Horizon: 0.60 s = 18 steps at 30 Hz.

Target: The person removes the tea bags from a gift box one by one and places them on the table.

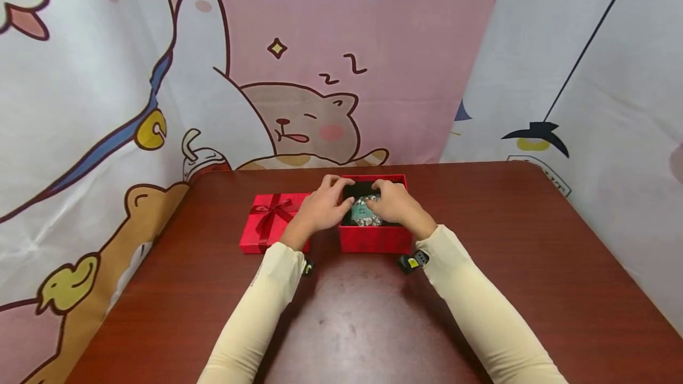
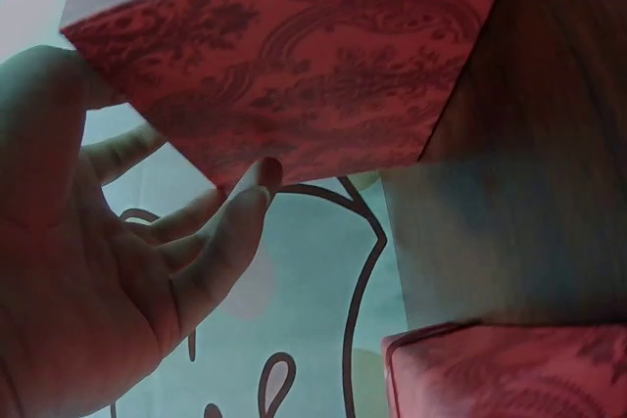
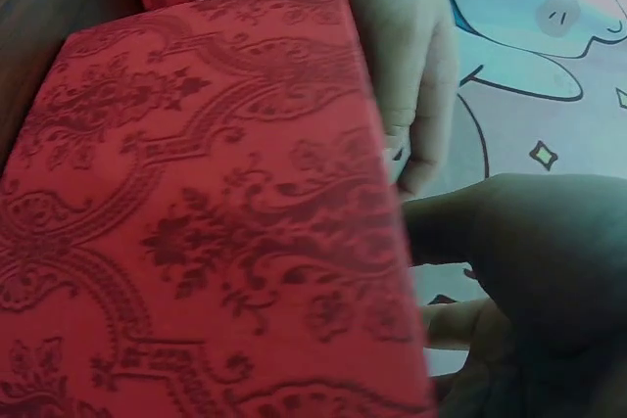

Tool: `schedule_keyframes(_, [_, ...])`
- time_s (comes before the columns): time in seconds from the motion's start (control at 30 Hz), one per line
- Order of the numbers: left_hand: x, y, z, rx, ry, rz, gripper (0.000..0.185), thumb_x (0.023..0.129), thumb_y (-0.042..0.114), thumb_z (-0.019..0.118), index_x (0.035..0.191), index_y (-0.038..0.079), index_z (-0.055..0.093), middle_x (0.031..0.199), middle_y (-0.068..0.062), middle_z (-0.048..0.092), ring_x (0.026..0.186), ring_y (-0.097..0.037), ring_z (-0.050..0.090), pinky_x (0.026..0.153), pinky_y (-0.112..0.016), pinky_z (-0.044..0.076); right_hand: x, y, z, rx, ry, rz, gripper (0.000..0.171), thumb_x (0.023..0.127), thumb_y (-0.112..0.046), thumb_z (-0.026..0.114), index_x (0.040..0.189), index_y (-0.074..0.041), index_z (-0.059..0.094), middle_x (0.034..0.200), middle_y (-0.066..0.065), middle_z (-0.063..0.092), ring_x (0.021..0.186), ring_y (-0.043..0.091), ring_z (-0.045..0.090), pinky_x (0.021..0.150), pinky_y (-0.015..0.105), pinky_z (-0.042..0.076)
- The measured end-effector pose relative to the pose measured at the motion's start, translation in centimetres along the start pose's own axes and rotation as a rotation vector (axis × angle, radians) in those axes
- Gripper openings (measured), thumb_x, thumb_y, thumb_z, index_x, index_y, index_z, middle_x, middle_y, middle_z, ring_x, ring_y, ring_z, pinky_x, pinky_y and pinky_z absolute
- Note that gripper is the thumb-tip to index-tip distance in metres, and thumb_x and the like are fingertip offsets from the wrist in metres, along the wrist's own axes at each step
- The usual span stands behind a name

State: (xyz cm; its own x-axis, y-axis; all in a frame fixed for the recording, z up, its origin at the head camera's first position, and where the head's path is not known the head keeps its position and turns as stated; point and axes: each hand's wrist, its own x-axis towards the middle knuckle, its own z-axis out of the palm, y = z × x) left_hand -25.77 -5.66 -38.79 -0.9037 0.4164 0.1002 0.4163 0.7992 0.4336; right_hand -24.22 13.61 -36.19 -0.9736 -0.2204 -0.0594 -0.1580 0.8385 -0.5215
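Observation:
A red patterned gift box (image 1: 376,240) stands uncovered on the table, dark inside. In it sits a roundish silvery, speckled thing with a teal label (image 1: 363,211); its kind does not show. My left hand (image 1: 322,205) is over the box's left rim, thumb tip close to the labelled thing's left edge and fingers bent loosely beyond it. My right hand (image 1: 397,203) reaches over the right rim, its thumb overlapping the labelled thing in the head view. In the wrist views, the box wall (image 3: 206,212) hides part of the fingers of both hands.
The red lid (image 1: 261,221) with a dark red ribbon bow (image 1: 273,211) lies left of the box, partly behind the left forearm. A brown wooden table (image 1: 341,325) extends to a cartoon-printed cloth (image 1: 405,64) at the back and sides.

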Motion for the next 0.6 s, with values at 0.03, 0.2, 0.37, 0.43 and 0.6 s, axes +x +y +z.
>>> schedule_keyframes(0.03, [0.1, 0.0, 0.1, -0.004, 0.005, -0.003, 0.045, 0.099, 0.037, 0.054, 0.143, 0.028, 0.046, 0.146, -0.009, 0.038, 0.100, -0.031, 0.066, 0.086, -0.050, 0.052, 0.1, 0.0, 0.1, -0.003, -0.011, 0.012, 0.051, 0.094, -0.023, 0.062, 0.134, 0.006, 0.053, 0.130, 0.024, 0.060, 0.115, 0.036, 0.059, 0.097, 0.052, 0.047])
schedule_keyframes(0.2, [0.3, -0.1, 0.3, -0.003, 0.013, -0.015, 0.046, 0.098, 0.035, 0.054, 0.143, 0.029, 0.045, 0.146, -0.008, 0.036, 0.096, -0.033, 0.066, 0.083, -0.051, 0.052, 0.4, 0.3, 0.7, -0.021, -0.036, 0.041, 0.053, 0.094, -0.024, 0.062, 0.136, 0.006, 0.051, 0.130, 0.023, 0.060, 0.115, 0.036, 0.059, 0.097, 0.051, 0.047])
schedule_keyframes(0.37, [0.3, -0.4, 0.6, 0.039, 0.004, -0.031, 0.046, 0.099, 0.036, 0.050, 0.144, 0.030, 0.043, 0.147, -0.008, 0.036, 0.095, -0.034, 0.067, 0.082, -0.051, 0.052, 0.7, 0.5, 1.1, -0.011, -0.037, 0.041, 0.056, 0.094, -0.025, 0.062, 0.139, 0.005, 0.049, 0.132, 0.024, 0.058, 0.122, 0.040, 0.054, 0.099, 0.054, 0.045])
schedule_keyframes(0.43, [0.3, -0.4, 0.8, 0.043, 0.003, -0.033, 0.045, 0.100, 0.037, 0.048, 0.144, 0.030, 0.043, 0.147, -0.008, 0.037, 0.095, -0.035, 0.067, 0.082, -0.051, 0.052, 0.7, 0.5, 1.3, -0.004, -0.032, 0.049, 0.057, 0.093, -0.026, 0.062, 0.140, 0.004, 0.048, 0.134, 0.025, 0.057, 0.125, 0.042, 0.050, 0.100, 0.055, 0.044])
schedule_keyframes(0.6, [0.2, -0.2, 0.9, 0.045, -0.004, -0.046, 0.045, 0.100, 0.037, 0.047, 0.144, 0.029, 0.043, 0.148, -0.009, 0.037, 0.096, -0.037, 0.067, 0.084, -0.053, 0.051, 0.6, 0.5, 1.5, 0.028, -0.026, 0.063, 0.060, 0.093, -0.026, 0.062, 0.141, 0.004, 0.044, 0.134, 0.026, 0.056, 0.123, 0.040, 0.053, 0.099, 0.054, 0.045])
